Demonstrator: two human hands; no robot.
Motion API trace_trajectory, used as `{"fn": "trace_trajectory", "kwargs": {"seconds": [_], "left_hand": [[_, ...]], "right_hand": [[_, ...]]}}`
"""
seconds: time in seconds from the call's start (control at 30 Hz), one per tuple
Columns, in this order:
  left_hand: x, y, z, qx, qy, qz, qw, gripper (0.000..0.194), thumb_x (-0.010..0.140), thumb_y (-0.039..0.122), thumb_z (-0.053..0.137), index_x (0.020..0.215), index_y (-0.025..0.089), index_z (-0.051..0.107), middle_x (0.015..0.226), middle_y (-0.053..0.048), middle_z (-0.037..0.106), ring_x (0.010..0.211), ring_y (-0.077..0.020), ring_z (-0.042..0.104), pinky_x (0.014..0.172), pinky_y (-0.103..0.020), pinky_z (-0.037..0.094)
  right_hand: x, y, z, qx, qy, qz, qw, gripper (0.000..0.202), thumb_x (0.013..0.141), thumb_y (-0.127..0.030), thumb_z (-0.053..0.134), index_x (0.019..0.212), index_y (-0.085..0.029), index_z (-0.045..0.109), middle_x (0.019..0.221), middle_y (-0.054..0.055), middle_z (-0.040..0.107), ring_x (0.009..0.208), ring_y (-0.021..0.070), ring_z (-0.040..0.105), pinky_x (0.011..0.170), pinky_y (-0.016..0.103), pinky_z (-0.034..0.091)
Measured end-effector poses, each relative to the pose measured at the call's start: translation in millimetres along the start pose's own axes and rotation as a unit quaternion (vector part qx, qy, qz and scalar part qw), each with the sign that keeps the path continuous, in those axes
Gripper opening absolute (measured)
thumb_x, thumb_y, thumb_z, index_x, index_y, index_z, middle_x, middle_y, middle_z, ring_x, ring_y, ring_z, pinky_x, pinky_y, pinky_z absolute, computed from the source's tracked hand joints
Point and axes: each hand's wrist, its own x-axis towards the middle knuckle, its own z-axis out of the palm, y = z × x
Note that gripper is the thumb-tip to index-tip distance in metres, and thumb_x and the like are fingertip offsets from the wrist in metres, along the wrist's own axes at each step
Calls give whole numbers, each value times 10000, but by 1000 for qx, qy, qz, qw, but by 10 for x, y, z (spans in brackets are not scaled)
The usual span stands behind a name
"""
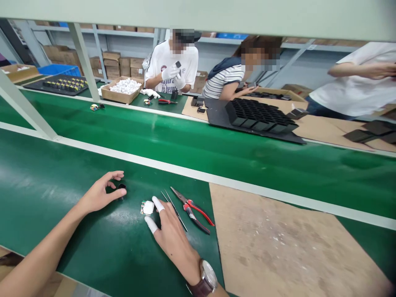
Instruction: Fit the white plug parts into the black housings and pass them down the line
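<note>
My left hand (pixel 100 192) is over the green bench with thumb and fingers apart. A small black object (pixel 122 187) shows just behind its thumb tip; whether they touch is unclear. My right hand (pixel 169 227) has white covers on the thumb and index finger, which are spread beside a small circuit board. A white pad (pixel 148 208) sits on top of that board (pixel 142 207). Thin metal tweezers (pixel 177 214) lie partly behind my right hand. Beside them are pliers (pixel 193 209) with red and black handles.
A worn brown board (pixel 278 243) covers the bench at right. A white rail (pixel 136 163) separates the bench from a green belt (pixel 154 132). Across it, people handle small parts near a box of white pieces (pixel 125 88) and rows of black cases (pixel 260 114). A slanted post (pixel 27 109) stands left.
</note>
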Motion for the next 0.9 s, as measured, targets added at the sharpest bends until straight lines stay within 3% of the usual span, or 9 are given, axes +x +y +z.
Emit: {"fn": "trace_trajectory", "kwargs": {"seconds": [0.13, 0.23, 0.33, 0.53, 0.7, 0.9], "left_hand": [[-26, -70, -137, 28, -106, 29, 994, 861, 863, 408, 820, 1601, 364, 380, 1529, -95, 556, 1290, -291, 614, 1047, -471, 566], [-42, -55, -119, 47, -130, 43, 989, 848, 894, 339, 782, 1619, 385, 344, 1495, -74, 589, 1253, -271, 637, 1067, -480, 556], [-55, -2, 14, 56, -120, 56, 990, 777, 920, 319, 755, 1599, 364, 380, 1417, -59, 653, 1191, -259, 672, 1078, -488, 551], [-119, 38, 291, 54, -86, 105, 989, 754, 952, 298, 732, 1601, 357, 352, 1467, -53, 641, 1363, -267, 612, 1178, -500, 491], [-142, 25, 311, 56, -85, 140, 985, 788, 969, 239, 686, 1635, 340, 279, 1515, -77, 597, 1365, -259, 609, 1179, -490, 498], [-127, 21, 352, 90, -46, 133, 986, 807, 919, 336, 794, 1595, 367, 356, 1289, -56, 655, 1150, -252, 665, 1011, -440, 592]], "right_hand": [[21, -2, 16, -6, 29, -16, 999, 558, 1062, -207, 526, 1593, -200, 356, 1264, 157, 666, 1163, 321, 642, 957, 532, 607], [35, 4, 18, -5, 36, -20, 999, 487, 1050, -187, 530, 1527, -202, 433, 1235, 148, 666, 1127, 317, 638, 922, 526, 613], [52, -3, 0, 1, 50, -23, 998, 436, 1030, -162, 543, 1460, -201, 483, 1193, 132, 669, 1108, 307, 631, 908, 519, 613], [112, -72, -93, 30, 128, -51, 990, 438, 990, -111, 556, 1415, -206, 508, 1251, 135, 635, 1143, 270, 624, 935, 468, 602], [123, -99, -118, 26, 141, -50, 988, 524, 993, -121, 567, 1496, -197, 441, 1254, 139, 634, 1141, 270, 628, 939, 480, 605], [116, -114, -150, 31, 144, -64, 987, 503, 994, -88, 563, 1471, -224, 483, 1261, 140, 611, 1160, 263, 629, 943, 459, 610]]}}
